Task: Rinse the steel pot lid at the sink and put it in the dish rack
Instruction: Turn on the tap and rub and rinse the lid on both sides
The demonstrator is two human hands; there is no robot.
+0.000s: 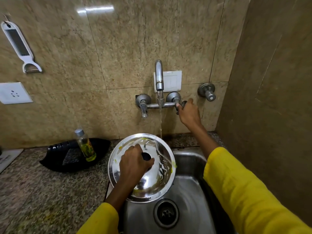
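Note:
The round steel pot lid (152, 181) hangs over the left side of the steel sink (189, 186), with yellow smears on its rim. My left hand (133, 164) grips its black knob from above. Water runs from the tap spout (159, 76) in a thin stream and falls just past the lid's far right edge. My right hand (188, 114) is closed on the tap's right handle (181, 105) at the wall. The dish rack is out of view.
A black tray (55, 159) with a small bottle of yellow liquid (86, 146) stands on the granite counter left of the sink. A second wall valve (207, 92) sits right of the tap. A peeler (20, 46) hangs at upper left. The drain (166, 211) lies below the lid.

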